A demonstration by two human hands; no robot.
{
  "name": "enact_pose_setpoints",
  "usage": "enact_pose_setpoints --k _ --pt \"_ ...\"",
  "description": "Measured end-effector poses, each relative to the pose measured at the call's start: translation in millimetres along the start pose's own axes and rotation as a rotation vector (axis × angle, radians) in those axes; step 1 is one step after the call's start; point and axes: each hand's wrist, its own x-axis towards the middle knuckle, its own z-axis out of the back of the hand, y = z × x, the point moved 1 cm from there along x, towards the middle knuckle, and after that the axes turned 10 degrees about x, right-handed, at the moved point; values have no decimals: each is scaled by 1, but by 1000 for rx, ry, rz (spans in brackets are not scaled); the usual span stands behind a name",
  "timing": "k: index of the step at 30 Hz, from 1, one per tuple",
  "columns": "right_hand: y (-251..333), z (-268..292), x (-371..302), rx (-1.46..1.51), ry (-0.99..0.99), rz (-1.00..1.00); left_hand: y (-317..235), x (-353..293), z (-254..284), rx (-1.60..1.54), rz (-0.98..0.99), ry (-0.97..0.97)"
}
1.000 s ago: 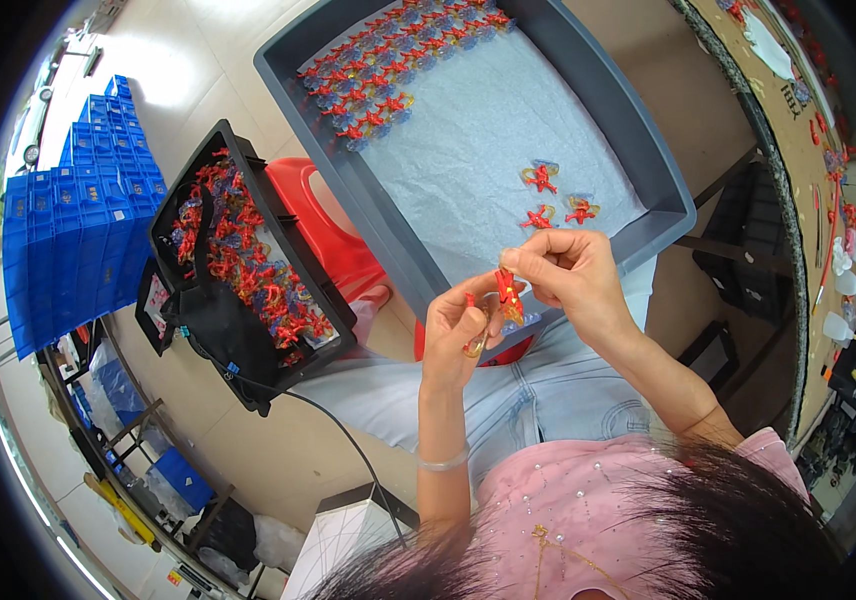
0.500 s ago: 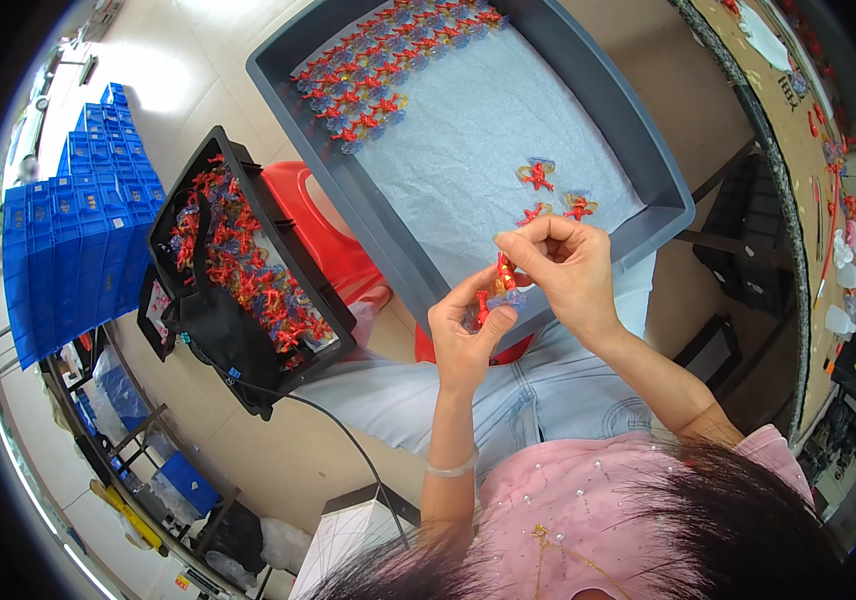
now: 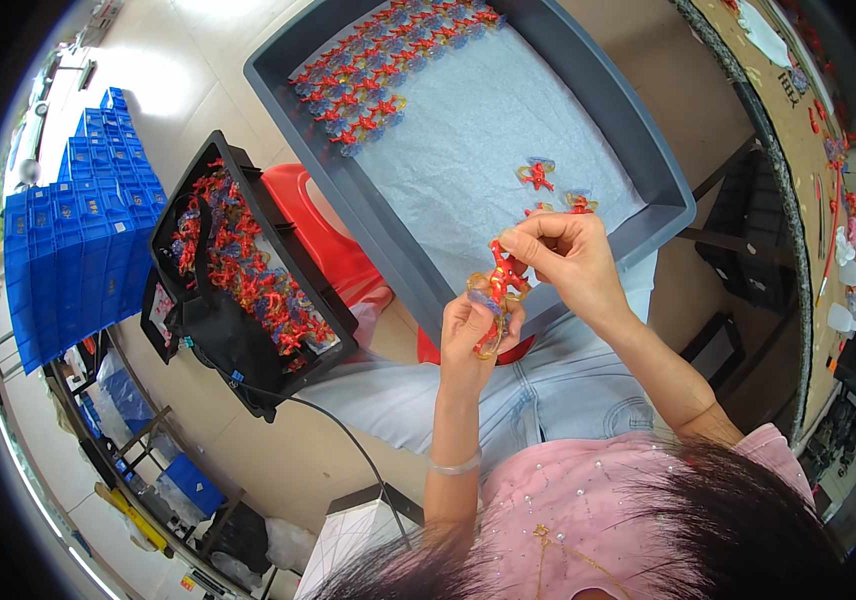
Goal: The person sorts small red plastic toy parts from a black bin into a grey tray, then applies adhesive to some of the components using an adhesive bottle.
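Observation:
Over the near edge of a grey tray (image 3: 638, 140), both hands are on a small red plastic toy figure (image 3: 503, 272) with clear yellow and purple parts. My left hand (image 3: 463, 342) grips its lower part, where the clear pieces spread over the fingers. Thumb and fingertips of my right hand (image 3: 583, 270) pinch the red upper end. White paper (image 3: 468, 150) lines the tray. Similar figures (image 3: 388, 60) lie in close rows at its far left, and a few loose ones (image 3: 536, 177) lie on the paper just beyond my hands.
Left of the tray, a black crate (image 3: 320, 283) holds a heap of similar figures, with a black bag (image 3: 228, 335) over its near side. A red stool (image 3: 318, 240) stands between them. Blue crates (image 3: 78, 250) are stacked far left. A workbench (image 3: 783, 150) curves along the right.
The toy figure has turned in my hands, so its red body and clear parts now face up. My left hand has shifted slightly down; my right hand still pinches the top.

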Motion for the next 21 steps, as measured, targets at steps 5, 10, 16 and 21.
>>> enact_pose_setpoints --k 5,10,16,21 --pt "-8 6 -1 -56 -6 150 -6 3 -7 -37 -23 -5" --pt "-13 11 -6 -84 59 231 3 2 -1 -240 -56 77" --pt "-15 14 -5 -26 144 -108 -4 0 -8 -102 -37 -14" --pt "0 18 -1 -158 217 -79 -11 -4 11 184 -53 -93"
